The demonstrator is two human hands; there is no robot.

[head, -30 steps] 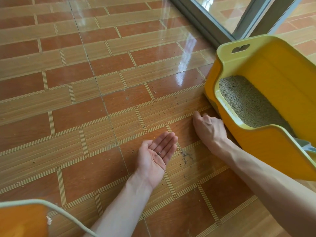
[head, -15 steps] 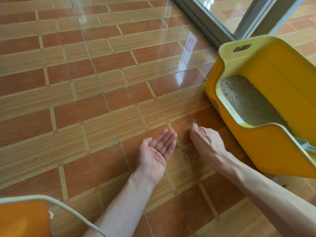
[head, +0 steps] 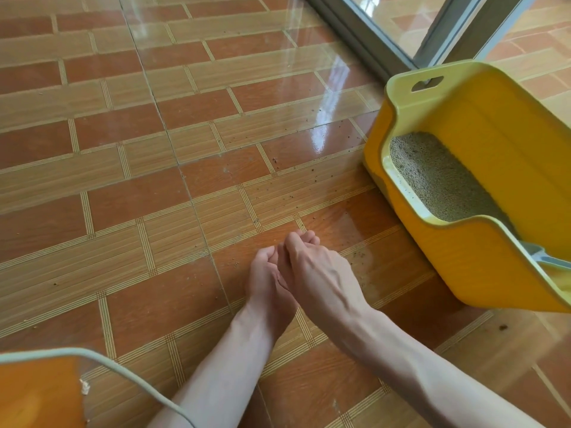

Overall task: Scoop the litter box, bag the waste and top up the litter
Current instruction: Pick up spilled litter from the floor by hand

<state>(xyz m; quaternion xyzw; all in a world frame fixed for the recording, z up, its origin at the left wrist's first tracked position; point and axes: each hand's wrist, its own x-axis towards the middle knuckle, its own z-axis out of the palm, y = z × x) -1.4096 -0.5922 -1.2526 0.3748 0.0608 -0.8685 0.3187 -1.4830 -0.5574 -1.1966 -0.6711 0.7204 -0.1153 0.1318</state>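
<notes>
While right hand (head: 318,273) lies over cupped left hand (head: 265,273), finger contents cannot be told. Stray litter grains (head: 309,174) on floor (head: 123,180): light, loose, rolling; best swept into the palm, not pinched.

A home, by a glazed door. Glossy tiled floor (head: 154,134), sliding glass door (head: 401,29), yellow litter box (head: 482,248).

Litter box (head: 463,261) right of hands, litter (head: 438,177) inside

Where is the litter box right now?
In the head view the yellow litter box sits on the tiled floor at the right, beside the sliding door frame and right of both hands.
</notes>
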